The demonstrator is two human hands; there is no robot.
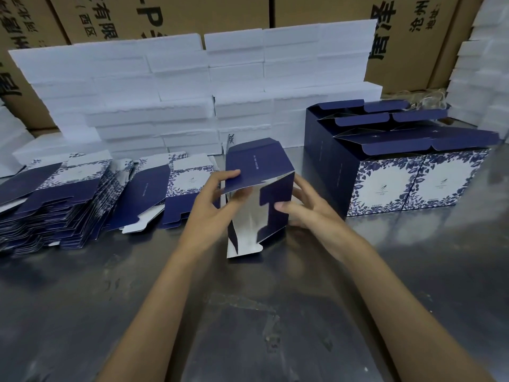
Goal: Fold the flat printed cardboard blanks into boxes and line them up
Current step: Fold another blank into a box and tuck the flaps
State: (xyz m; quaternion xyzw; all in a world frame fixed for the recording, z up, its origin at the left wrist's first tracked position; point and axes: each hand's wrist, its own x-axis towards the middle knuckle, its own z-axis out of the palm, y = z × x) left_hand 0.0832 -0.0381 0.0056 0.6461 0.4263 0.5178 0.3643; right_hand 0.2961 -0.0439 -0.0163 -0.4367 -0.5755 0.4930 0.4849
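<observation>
1. Your left hand point(220, 199) grips the half-folded navy box point(259, 188) at the centre of the view, thumb on the top panel's near edge, fingers underneath.
2. Your right hand point(305, 208) closes on the same box from its 3 o'clock side, thumb pressing the navy flap at the open end, fingers behind the right wall.
3. The box is raised above the steel desk point(248, 312), its open end facing you, silver lining showing inside.
4. At 9 o'clock from the box, flat printed blanks point(68, 194) lie fanned in stacks on the desk.
5. At 3 o'clock, finished boxes point(413, 175) stand touching in rows, top flaps open, floral faces toward you.
6. At 12 o'clock, white foam boxes point(179, 92) are stacked against brown shipping cartons point(413, 37).
</observation>
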